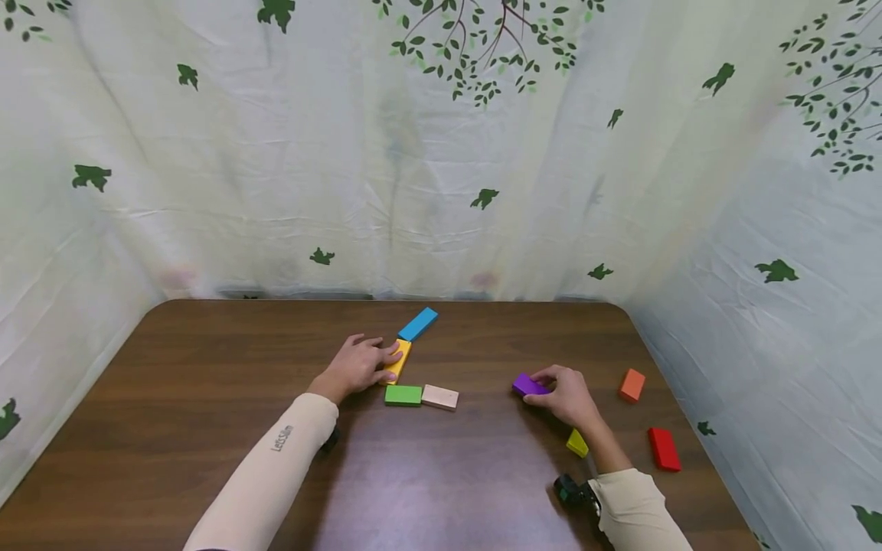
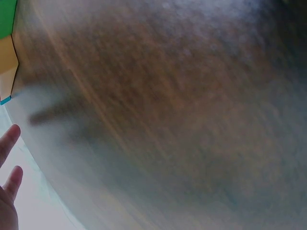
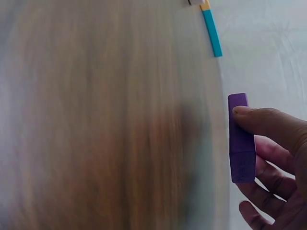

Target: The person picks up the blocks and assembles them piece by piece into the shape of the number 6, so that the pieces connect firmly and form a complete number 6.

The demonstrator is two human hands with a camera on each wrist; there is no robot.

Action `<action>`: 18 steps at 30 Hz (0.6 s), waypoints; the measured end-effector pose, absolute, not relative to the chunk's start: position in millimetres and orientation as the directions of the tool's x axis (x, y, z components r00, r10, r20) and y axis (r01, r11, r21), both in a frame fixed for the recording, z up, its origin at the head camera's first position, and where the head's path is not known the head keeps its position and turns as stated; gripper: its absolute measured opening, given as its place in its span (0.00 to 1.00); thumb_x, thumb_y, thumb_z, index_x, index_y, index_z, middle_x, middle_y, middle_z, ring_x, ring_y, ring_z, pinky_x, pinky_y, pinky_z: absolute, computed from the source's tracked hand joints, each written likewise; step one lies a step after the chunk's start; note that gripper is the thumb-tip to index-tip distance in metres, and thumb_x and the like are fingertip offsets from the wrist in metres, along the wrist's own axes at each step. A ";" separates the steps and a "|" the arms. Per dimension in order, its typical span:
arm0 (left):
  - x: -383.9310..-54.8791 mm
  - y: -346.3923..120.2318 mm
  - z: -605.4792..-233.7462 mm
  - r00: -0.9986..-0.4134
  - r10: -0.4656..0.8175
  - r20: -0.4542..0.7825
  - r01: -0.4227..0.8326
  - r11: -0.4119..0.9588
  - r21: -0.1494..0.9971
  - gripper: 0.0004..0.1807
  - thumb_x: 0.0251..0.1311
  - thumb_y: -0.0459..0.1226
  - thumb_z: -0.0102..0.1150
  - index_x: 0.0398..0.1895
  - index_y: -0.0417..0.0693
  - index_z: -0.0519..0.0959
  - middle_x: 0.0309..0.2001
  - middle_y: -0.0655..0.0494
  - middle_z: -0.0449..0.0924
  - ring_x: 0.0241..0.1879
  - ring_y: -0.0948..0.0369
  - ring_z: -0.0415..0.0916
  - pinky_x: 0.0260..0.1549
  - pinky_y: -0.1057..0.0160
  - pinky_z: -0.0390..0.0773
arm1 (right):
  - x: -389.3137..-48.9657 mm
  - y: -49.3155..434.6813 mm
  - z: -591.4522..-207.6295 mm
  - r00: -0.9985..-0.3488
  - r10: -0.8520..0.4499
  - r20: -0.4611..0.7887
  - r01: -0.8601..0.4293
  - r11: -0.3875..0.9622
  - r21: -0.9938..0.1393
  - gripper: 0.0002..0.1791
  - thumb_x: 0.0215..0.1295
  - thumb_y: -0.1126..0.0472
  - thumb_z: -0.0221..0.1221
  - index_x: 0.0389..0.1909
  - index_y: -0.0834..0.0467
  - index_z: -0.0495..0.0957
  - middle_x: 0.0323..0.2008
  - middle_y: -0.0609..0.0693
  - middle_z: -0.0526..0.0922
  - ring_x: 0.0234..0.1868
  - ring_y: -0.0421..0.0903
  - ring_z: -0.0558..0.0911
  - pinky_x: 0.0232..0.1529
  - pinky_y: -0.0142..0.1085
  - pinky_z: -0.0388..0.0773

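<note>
In the head view my left hand [image 1: 357,367] has its fingers spread over an orange-yellow block [image 1: 401,360], with fingertips on or just over it. A blue block [image 1: 418,324] meets its far end; a green block [image 1: 403,396] lies by its near end. Beside the green one, end to end, is a pale pink block [image 1: 440,397]. Two fingers [image 2: 12,182] of the left hand stick out straight in the left wrist view. Farther right, my right hand [image 1: 568,394] pinches a purple block [image 3: 241,139] between thumb and fingers, raised above the table.
A yellow block [image 1: 577,443] lies under the right forearm, partly hidden. An orange block [image 1: 632,385] and a red block [image 1: 664,449] lie near the right edge of the brown wooden table [image 1: 207,383]. White leaf-patterned curtains [image 1: 276,191] stand behind and at both sides.
</note>
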State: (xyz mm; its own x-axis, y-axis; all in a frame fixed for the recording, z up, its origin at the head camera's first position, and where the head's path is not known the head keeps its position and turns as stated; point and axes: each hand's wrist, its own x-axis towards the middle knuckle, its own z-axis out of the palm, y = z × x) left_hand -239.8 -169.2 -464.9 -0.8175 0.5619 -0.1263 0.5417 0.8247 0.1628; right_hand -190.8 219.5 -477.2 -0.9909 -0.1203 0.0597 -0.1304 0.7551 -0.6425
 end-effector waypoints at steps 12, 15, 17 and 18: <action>-240.6 -171.6 -467.3 -0.817 0.565 -0.113 0.545 0.821 0.168 0.30 0.62 0.50 0.58 0.66 0.50 0.71 0.67 0.51 0.67 0.66 0.41 0.63 0.63 0.37 0.54 | -184.0 202.7 -479.0 -0.963 -0.210 0.170 -0.269 0.697 -0.664 0.18 0.41 0.58 0.76 0.33 0.63 0.85 0.30 0.50 0.84 0.31 0.45 0.81 0.32 0.37 0.78; -240.8 -171.7 -467.9 -0.820 0.560 -0.117 0.539 0.825 0.172 0.30 0.62 0.50 0.58 0.66 0.50 0.71 0.68 0.52 0.66 0.66 0.42 0.62 0.63 0.37 0.53 | -184.2 199.2 -479.1 -0.962 -0.219 0.164 -0.272 0.693 -0.668 0.19 0.41 0.58 0.76 0.33 0.63 0.85 0.30 0.49 0.84 0.31 0.45 0.81 0.32 0.36 0.78; -240.8 -171.6 -468.1 -0.820 0.560 -0.119 0.538 0.825 0.173 0.30 0.62 0.50 0.58 0.66 0.51 0.70 0.68 0.52 0.66 0.66 0.42 0.62 0.63 0.37 0.53 | -185.1 197.0 -479.9 -0.970 -0.208 0.128 -0.239 0.699 -0.674 0.18 0.41 0.60 0.76 0.35 0.62 0.85 0.31 0.49 0.84 0.33 0.45 0.82 0.34 0.37 0.78; -240.8 -171.4 -468.0 -0.820 0.560 -0.118 0.539 0.825 0.173 0.30 0.62 0.50 0.58 0.66 0.50 0.70 0.68 0.52 0.66 0.66 0.42 0.62 0.63 0.37 0.53 | -185.5 195.6 -479.9 -0.972 -0.205 0.116 -0.229 0.705 -0.671 0.18 0.42 0.60 0.76 0.35 0.62 0.85 0.32 0.49 0.84 0.33 0.45 0.82 0.35 0.37 0.78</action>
